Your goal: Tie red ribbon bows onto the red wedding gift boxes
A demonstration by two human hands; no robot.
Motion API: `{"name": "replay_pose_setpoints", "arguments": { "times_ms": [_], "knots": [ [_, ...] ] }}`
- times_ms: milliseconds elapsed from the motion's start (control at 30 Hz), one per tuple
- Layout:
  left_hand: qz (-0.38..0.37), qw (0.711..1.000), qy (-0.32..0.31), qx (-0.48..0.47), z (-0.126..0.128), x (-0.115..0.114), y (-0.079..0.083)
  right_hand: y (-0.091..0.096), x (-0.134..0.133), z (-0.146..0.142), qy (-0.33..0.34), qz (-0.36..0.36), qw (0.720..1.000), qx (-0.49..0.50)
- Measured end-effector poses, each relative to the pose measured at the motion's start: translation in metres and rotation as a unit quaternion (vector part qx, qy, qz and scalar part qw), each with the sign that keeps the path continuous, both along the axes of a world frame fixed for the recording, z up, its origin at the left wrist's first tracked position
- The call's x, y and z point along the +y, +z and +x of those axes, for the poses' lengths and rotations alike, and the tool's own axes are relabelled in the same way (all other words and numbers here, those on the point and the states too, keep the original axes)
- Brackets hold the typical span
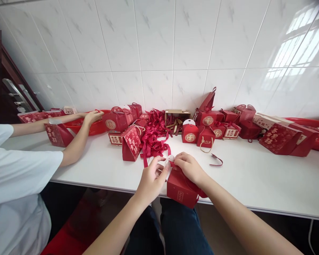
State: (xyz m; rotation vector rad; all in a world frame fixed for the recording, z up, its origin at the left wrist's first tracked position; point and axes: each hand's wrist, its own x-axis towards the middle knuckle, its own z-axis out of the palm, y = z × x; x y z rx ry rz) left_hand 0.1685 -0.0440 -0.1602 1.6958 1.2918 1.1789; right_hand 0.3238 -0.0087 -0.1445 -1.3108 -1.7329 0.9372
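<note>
A red cardboard gift box (181, 190) sits tilted at the table's front edge, directly before me. My left hand (152, 177) pinches at the box's top, by a pale rounded flap (171, 158). From the right, my right hand (189, 168) has its fingers closed on a red ribbon (172, 163) at the same spot. Exactly what lies between the fingertips is partly hidden. Just beyond my hands lies a heap of loose red ribbons (156, 132), with one strand trailing close to my left fingers.
Several red gift boxes (207, 119) stand along the wall, with more (117, 120) left of the ribbons. An open carton (178, 112) holds ribbon strips. A short dark strip (216, 162) lies at right. On the left, a co-worker's hands (91, 118) are over a red basin (97, 128).
</note>
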Motion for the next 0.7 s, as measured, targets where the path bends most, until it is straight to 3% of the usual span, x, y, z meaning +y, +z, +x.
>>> {"name": "replay_pose_setpoints", "arguments": {
  "times_ms": [367,533,700],
  "knots": [
    [-0.001,1.000,-0.017,-0.019,0.000,-0.005,-0.003,0.005,0.001,0.002,0.038,-0.001,0.999,0.014],
    [-0.077,0.993,-0.038,-0.085,0.002,0.011,-0.003,0.005,0.000,0.003,0.067,0.022,0.997,-0.025],
    [-0.071,0.995,-0.042,0.051,-0.003,0.028,-0.006,0.010,-0.005,0.004,0.064,0.068,0.989,-0.111]
  ]
}}
